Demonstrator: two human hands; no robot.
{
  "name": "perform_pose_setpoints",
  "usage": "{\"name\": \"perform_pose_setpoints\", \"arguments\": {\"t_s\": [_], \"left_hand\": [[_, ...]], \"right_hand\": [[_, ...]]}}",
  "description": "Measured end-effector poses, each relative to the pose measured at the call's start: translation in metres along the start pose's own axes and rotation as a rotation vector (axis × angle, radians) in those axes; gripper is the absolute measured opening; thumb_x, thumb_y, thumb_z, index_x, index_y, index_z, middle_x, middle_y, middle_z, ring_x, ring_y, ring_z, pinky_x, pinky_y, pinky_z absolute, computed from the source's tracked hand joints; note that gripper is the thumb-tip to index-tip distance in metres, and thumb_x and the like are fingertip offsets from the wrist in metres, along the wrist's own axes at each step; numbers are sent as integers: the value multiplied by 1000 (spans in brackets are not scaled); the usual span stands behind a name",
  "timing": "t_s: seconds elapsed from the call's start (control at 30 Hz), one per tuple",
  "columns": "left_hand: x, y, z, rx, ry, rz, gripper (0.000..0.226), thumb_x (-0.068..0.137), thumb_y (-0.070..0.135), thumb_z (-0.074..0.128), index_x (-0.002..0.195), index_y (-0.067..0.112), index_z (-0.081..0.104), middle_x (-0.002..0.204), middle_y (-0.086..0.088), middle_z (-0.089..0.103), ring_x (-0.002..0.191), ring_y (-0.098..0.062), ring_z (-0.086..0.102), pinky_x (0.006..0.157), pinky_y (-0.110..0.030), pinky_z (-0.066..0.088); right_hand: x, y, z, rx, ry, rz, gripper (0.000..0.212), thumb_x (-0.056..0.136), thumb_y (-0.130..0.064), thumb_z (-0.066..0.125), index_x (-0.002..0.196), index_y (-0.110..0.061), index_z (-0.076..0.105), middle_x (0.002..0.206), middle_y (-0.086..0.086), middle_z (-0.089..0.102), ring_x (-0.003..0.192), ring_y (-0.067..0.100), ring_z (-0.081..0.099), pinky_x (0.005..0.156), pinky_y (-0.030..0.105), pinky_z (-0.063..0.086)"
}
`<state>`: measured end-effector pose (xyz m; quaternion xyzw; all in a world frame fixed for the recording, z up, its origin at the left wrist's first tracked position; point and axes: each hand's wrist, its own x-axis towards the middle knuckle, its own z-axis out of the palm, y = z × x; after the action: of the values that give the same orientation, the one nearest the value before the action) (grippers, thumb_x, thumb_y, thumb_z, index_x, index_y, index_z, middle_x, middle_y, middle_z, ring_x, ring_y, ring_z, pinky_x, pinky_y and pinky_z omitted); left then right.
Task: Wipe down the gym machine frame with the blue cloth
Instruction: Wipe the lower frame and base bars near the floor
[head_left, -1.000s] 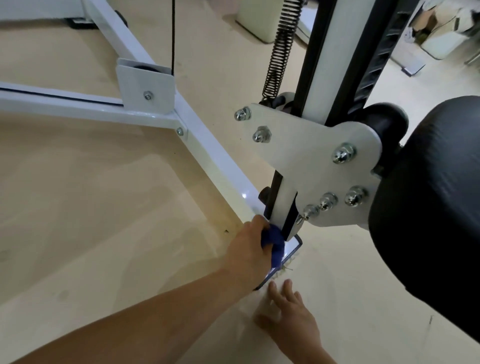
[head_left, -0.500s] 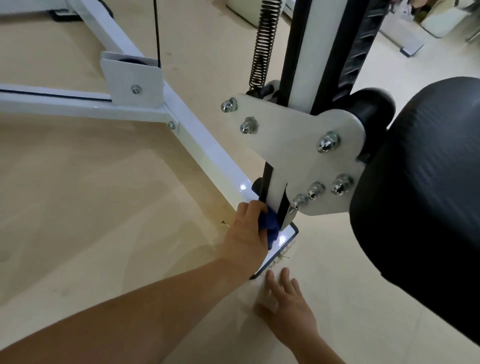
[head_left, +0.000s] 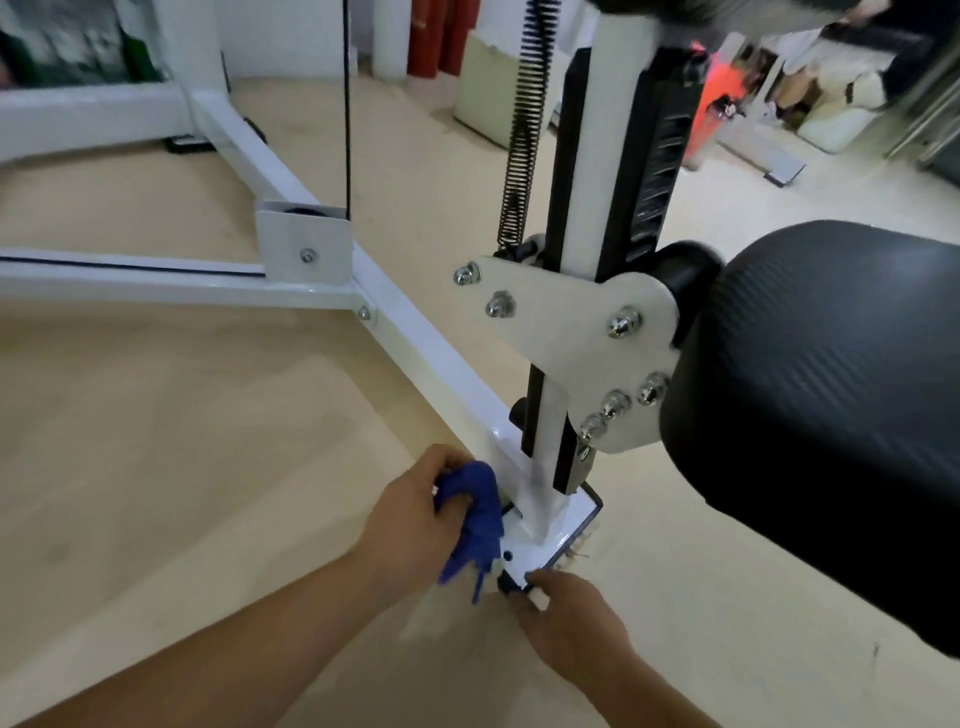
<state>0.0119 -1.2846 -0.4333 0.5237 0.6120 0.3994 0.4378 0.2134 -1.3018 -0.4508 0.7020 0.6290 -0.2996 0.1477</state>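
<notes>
Head view: cloth (head_left: 475, 512) has slid off the post (head_left: 550, 462) down to the plate (head_left: 569, 538) at the frame's foot.
Post base looks done; plate comes next. Left hand (head_left: 415, 514) reaches in from lower left, fingers clamped round the bunched cloth at the plate's left edge. Right hand (head_left: 571, 621) has come off the floor to the plate's near corner, fingers bent; whether they grip, cannot tell.

- The post (head_left: 550, 441) is set on the base plate (head_left: 567, 535).
- The pad (head_left: 810, 415) is placed right of it.
- The cloth (head_left: 475, 512) is held left of the plate.
</notes>
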Motion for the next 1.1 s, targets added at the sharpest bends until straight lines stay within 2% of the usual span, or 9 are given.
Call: {"name": "perform_pose_setpoints", "arguments": {"t_s": [0.1,0.2,0.33,0.5,0.57,0.67,0.87,1.0,1.1], "left_hand": [[-9,10,-20,-24,125,0,31,98,6,51,99,38,53,89,21,67,75,-5,66,63,-18,48],[-4,37,-38,-68,240,23,29,96,7,56,101,36,56,88,21,66,77,-6,66,71,-37,57],[13,82,-48,-164,296,68,24,94,15,61,103,37,58,93,16,67,85,-11,67,81,-43,59],[34,123,-38,-233,280,232,32,85,23,63,113,36,56,108,3,67,99,-22,68,86,-45,58],[44,124,-27,-182,266,271,36,87,12,59,113,37,54,115,-1,61,101,-15,64,85,-43,58],[48,120,-20,-2,268,363,38,87,-3,56,109,28,50,115,-3,50,99,1,51,82,-22,50],[51,151,-3,-274,418,288,30,91,9,51,111,32,54,113,-5,57,99,-22,62,87,-42,56],[10,142,38,-345,310,294,32,98,7,54,114,35,52,113,8,52,99,-9,58,84,-24,50],[36,129,18,-278,394,315,41,93,-2,55,109,36,54,112,2,59,98,-9,61,82,-24,52]], "right_hand": [[-30,-39,-30,35,116,-144,33,98,-55,47,125,-41,60,125,-16,64,117,11,60,98,30,48],[-82,-81,-71,100,178,-364,19,98,-48,47,106,-35,57,104,-11,66,93,10,60,86,33,52],[-165,-125,-130,-79,323,-591,27,100,-52,42,119,-38,54,105,-11,60,85,9,53,75,32,46],[-215,-127,-208,-351,847,-741,24,93,-45,50,107,-37,68,95,-16,66,90,13,64,79,34,53],[-207,-118,-239,-443,755,-567,31,101,-51,40,122,-41,60,116,-17,61,111,11,57,92,34,47],[-183,-106,-271,-417,513,-356,50,98,-67,36,135,-38,50,134,-11,54,124,17,50,100,38,47],[-131,-119,-302,-476,653,-342,73,84,-84,44,131,-29,46,127,-4,56,109,22,61,83,41,52],[-104,-115,-302,-422,542,-308,59,85,-81,46,116,-30,48,119,-4,59,98,21,55,86,40,39],[-104,-113,-300,-374,572,-393,49,88,-75,48,118,-36,48,116,-9,58,104,20,58,98,43,38]]}}
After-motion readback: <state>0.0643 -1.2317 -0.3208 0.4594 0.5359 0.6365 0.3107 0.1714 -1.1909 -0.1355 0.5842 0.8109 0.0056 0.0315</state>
